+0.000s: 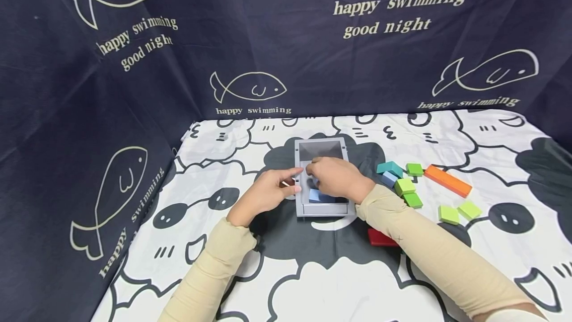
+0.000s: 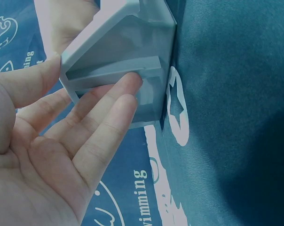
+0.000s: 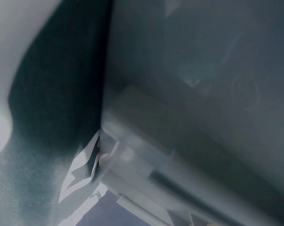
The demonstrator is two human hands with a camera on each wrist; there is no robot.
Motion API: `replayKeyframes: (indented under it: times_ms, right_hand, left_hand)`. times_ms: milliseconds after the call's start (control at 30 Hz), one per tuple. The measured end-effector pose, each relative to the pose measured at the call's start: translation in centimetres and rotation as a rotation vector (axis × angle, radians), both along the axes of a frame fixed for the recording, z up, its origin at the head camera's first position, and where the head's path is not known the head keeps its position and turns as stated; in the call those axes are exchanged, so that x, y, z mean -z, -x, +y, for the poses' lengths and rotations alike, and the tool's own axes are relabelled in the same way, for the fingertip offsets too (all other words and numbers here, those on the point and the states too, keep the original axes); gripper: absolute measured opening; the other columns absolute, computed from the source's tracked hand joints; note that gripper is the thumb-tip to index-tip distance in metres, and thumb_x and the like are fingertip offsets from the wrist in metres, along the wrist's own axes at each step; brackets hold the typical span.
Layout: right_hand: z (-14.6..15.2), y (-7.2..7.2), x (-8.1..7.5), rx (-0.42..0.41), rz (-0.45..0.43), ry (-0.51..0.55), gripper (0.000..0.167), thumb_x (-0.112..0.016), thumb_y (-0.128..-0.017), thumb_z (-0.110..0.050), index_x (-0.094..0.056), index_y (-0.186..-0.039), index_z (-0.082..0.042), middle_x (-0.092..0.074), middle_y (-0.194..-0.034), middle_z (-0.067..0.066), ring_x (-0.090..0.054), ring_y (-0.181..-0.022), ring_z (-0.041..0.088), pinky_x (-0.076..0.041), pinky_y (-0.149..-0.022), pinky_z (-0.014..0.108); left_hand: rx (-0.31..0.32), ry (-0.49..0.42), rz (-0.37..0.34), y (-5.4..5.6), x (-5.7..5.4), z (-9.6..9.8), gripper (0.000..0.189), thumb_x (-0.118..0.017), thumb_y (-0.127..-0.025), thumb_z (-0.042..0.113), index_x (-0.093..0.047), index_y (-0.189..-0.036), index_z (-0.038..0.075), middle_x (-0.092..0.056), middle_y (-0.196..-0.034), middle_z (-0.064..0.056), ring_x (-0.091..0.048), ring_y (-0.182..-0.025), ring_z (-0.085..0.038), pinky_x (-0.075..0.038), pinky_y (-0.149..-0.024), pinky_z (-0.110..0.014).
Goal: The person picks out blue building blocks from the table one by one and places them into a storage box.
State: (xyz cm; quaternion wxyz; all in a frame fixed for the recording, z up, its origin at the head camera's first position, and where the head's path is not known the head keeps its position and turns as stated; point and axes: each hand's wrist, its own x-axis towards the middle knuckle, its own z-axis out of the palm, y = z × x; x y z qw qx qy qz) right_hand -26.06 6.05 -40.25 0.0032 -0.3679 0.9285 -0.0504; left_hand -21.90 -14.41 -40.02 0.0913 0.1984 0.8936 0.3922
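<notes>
A grey rectangular box (image 1: 343,144) stands on the cloth in the head view. Inside it, near its front end, lies a blue block (image 1: 316,196). My left hand (image 1: 266,190) is at the box's left side, thumb and forefinger spread apart at the rim. Seen from the left wrist, its fingers (image 2: 106,136) extend loosely along the box wall (image 2: 146,44). My right hand (image 1: 337,177) reaches down into the box from the right with bent fingers. Whether those fingertips hold something I cannot tell. The right wrist view is dark and blurred, with the box edge (image 3: 146,155) across it.
Right of the box lie teal blocks (image 1: 392,168), a smaller blue block (image 1: 389,179), several green blocks (image 1: 404,186) and a long orange block (image 1: 448,181). A red block (image 1: 382,237) is partly under the right sleeve. Dark curtains (image 1: 250,29) stand behind and left.
</notes>
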Motion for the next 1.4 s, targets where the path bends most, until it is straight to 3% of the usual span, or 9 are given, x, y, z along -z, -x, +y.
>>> replayKeyframes:
  times_ms: [167, 433, 700, 867, 1100, 1400]
  right_hand:
    - [0.1, 0.1, 0.0, -0.006, 0.003, 0.043, 0.025, -0.074, -0.081, -0.007, -0.073, -0.106, -0.009, -0.063, -0.090, 0.002, -0.055, -0.074, 0.014, -0.051, -0.070, 0.035]
    - [1.0, 0.0, 0.2, 0.020, -0.096, 0.307, 0.025, -0.072, -0.087, -0.009, -0.072, -0.112, -0.007, -0.068, -0.109, 0.006, -0.064, -0.092, 0.020, -0.053, -0.081, 0.037]
    - [2.2, -0.2, -0.4, 0.053, -0.076, 0.465, 0.023, -0.071, -0.090, -0.012, -0.072, -0.113, -0.009, -0.069, -0.111, 0.004, -0.064, -0.104, 0.024, -0.052, -0.089, 0.044]
    - [3.8, -0.4, -1.0, 0.058, -0.043, 0.514, 0.023, -0.070, -0.091, -0.015, -0.072, -0.113, -0.009, -0.067, -0.116, 0.004, -0.063, -0.109, 0.022, -0.051, -0.091, 0.046]
    - [6.8, -0.3, -2.0, 0.090, 0.038, 0.581, 0.023, -0.073, -0.089, -0.009, -0.072, -0.111, -0.007, -0.068, -0.115, 0.008, -0.064, -0.100, 0.029, -0.050, -0.087, 0.048]
    - [10.3, -0.5, -2.3, 0.204, 0.029, 0.495, 0.025, -0.074, -0.089, -0.012, -0.070, -0.113, -0.007, -0.065, -0.119, 0.010, -0.061, -0.103, 0.031, -0.048, -0.086, 0.050]
  left_hand:
    - [0.006, -0.005, 0.004, 0.0, -0.1, 0.0, 0.048, -0.069, -0.095, 0.017, -0.058, -0.141, 0.014, -0.073, -0.101, -0.006, -0.065, -0.081, -0.013, -0.049, -0.066, -0.025]
    - [0.012, -0.005, -0.009, -0.3, 0.2, 0.3, 0.047, -0.069, -0.095, 0.016, -0.058, -0.141, 0.014, -0.072, -0.099, -0.006, -0.065, -0.078, -0.010, -0.049, -0.065, -0.025]
    - [0.010, -0.015, -0.001, -0.2, 0.4, 0.4, 0.047, -0.069, -0.095, 0.015, -0.058, -0.141, 0.012, -0.072, -0.099, -0.007, -0.065, -0.077, -0.009, -0.049, -0.064, -0.025]
    - [0.012, -0.014, 0.007, -0.2, 0.3, 0.3, 0.047, -0.069, -0.095, 0.015, -0.059, -0.140, 0.011, -0.072, -0.098, -0.007, -0.065, -0.078, -0.009, -0.050, -0.067, -0.025]
    - [-0.002, -0.009, 0.017, -0.2, 0.3, 0.2, 0.046, -0.069, -0.095, 0.015, -0.060, -0.140, 0.013, -0.072, -0.099, -0.006, -0.064, -0.077, -0.009, -0.049, -0.065, -0.025]
    - [0.003, -0.012, 0.007, -0.2, 0.0, 0.1, 0.046, -0.068, -0.095, 0.015, -0.059, -0.141, 0.012, -0.072, -0.099, -0.007, -0.062, -0.076, -0.009, -0.048, -0.062, -0.024]
